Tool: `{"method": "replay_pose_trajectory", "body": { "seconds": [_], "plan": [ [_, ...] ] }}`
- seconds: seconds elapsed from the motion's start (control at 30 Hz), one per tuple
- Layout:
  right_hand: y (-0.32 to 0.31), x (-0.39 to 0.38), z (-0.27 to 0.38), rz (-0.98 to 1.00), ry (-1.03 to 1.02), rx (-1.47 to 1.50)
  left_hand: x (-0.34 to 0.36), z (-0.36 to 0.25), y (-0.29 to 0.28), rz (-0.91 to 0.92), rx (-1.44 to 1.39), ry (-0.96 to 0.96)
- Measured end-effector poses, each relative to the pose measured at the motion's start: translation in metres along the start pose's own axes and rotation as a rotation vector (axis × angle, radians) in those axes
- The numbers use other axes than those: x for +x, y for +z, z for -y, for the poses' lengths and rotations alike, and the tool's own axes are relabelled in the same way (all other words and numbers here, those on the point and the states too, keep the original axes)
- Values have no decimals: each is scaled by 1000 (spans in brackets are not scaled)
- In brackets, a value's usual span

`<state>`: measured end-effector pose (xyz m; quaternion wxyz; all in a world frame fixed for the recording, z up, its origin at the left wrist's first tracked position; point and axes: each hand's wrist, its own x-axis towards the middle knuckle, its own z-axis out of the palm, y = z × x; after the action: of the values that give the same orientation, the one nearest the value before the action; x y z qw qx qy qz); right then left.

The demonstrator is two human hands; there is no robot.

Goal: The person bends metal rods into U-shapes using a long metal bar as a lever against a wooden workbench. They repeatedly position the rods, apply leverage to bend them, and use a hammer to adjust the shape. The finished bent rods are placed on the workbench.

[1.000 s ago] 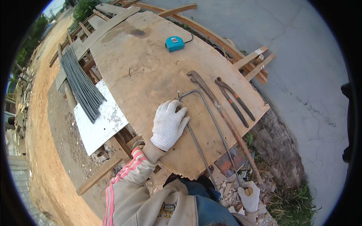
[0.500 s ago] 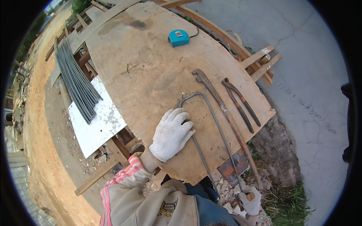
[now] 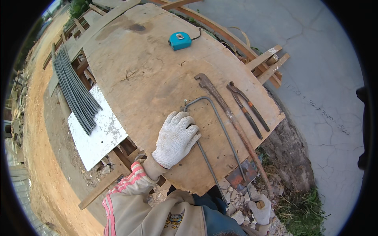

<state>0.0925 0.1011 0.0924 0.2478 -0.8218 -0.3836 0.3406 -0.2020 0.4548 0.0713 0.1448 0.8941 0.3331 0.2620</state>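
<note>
A grey steel rod (image 3: 225,135), bent into a long narrow U, lies on the worn wooden board (image 3: 157,82), its two legs running past the near edge. My left hand (image 3: 176,138), in a white knitted glove, presses over the rod's left leg near the bend, fingers curled round it. At the lower right, my right hand (image 3: 260,210), also gloved, is closed at the end of the right leg. Beside the rod's bend a small nail or pin (image 3: 185,101) sticks up. A rusty bar with a hooked head (image 3: 226,108) lies right of the rod.
End-cutting pliers (image 3: 252,112) lie right of the bar; a teal tape measure (image 3: 180,41) sits farther back. At left, a bundle of straight steel rods (image 3: 75,88) rests partly on a white panel (image 3: 98,135). Timber pieces (image 3: 271,65) jut out at right; rubble (image 3: 236,196) lies below.
The view has shifted slightly, so the board and tools appear a little farther left. Both hands keep their places on the bent rod.
</note>
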Motion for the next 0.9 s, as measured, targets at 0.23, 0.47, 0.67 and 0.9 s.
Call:
{"method": "replay_pose_trajectory", "body": {
  "seconds": [0.23,0.47,0.67,0.9],
  "plan": [
    [-4,0,5,25,72,43,0,3,1,-19,-29,0],
    [0,0,-4,-1,73,2,2,3,-2,4,-30,12],
    [0,2,-1,34,98,68,4,-9,-9,-30,-96,14],
    [2,5,11,-6,-49,52,17,-5,-38,-114,-693,-378]
  ]
}}
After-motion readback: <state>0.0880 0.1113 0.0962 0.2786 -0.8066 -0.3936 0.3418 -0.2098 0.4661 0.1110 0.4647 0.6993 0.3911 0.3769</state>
